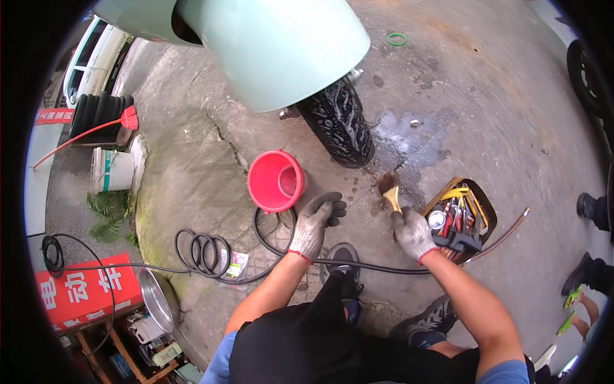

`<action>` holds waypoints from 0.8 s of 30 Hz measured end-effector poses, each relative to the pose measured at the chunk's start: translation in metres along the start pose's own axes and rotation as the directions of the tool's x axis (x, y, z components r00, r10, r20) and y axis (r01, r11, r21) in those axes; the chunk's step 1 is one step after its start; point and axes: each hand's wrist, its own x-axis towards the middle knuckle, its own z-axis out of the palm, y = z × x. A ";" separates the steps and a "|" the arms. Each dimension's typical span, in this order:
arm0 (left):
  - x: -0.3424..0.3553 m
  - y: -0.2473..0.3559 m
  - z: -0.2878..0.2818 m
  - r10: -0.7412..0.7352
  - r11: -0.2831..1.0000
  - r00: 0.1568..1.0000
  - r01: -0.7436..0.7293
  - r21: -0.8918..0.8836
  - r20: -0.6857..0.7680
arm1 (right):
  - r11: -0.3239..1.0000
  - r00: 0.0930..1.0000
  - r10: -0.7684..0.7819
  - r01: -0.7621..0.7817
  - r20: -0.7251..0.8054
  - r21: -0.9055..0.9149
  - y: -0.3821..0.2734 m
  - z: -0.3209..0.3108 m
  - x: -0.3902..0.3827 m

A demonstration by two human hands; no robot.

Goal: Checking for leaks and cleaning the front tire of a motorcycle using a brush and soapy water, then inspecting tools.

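My right hand (413, 234), in a grey-white work glove with a red cuff, is closed around the pale handle of a paintbrush (393, 198). The brush's brown bristles point away from me, above the concrete. My left hand (313, 224), gloved the same way, holds nothing; its dark-tipped fingers are loosely bent and apart from the thumb. It is nearest to a red bucket (257, 200), just beyond it on the left. Ahead stands a wet black tyre (339, 125) under a pale green fender (288, 51). A whitish wet patch (416, 137) spreads on the ground beside the tyre.
By my right hand sits an open toolbox (487, 208) full of tools. A black hose (377, 269) crosses before my feet and coils at left. A metal basin (157, 301), red sign (121, 288) and white pail (112, 171) are at left. Other people's feet (579, 275) show at right.
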 end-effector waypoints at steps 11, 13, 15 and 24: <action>-0.002 -0.001 0.001 -0.005 0.999 0.999 0.004 0.044 0.036 | 0.875 0.968 -0.154 0.041 0.196 0.483 -0.065 -0.078 -0.033; -0.002 -0.002 0.003 -0.036 0.997 0.999 0.034 0.067 0.032 | 0.838 0.893 -0.447 0.438 -0.054 0.325 -0.075 -0.069 -0.047; -0.003 -0.003 0.006 0.003 0.999 0.999 -0.005 0.054 0.049 | 0.819 0.901 -0.434 0.401 -0.015 0.411 -0.070 -0.049 -0.050; -0.002 0.017 -0.013 0.077 0.987 0.996 -0.082 0.137 0.040 | 0.999 0.999 -0.044 0.044 -0.006 -0.007 0.000 0.019 0.007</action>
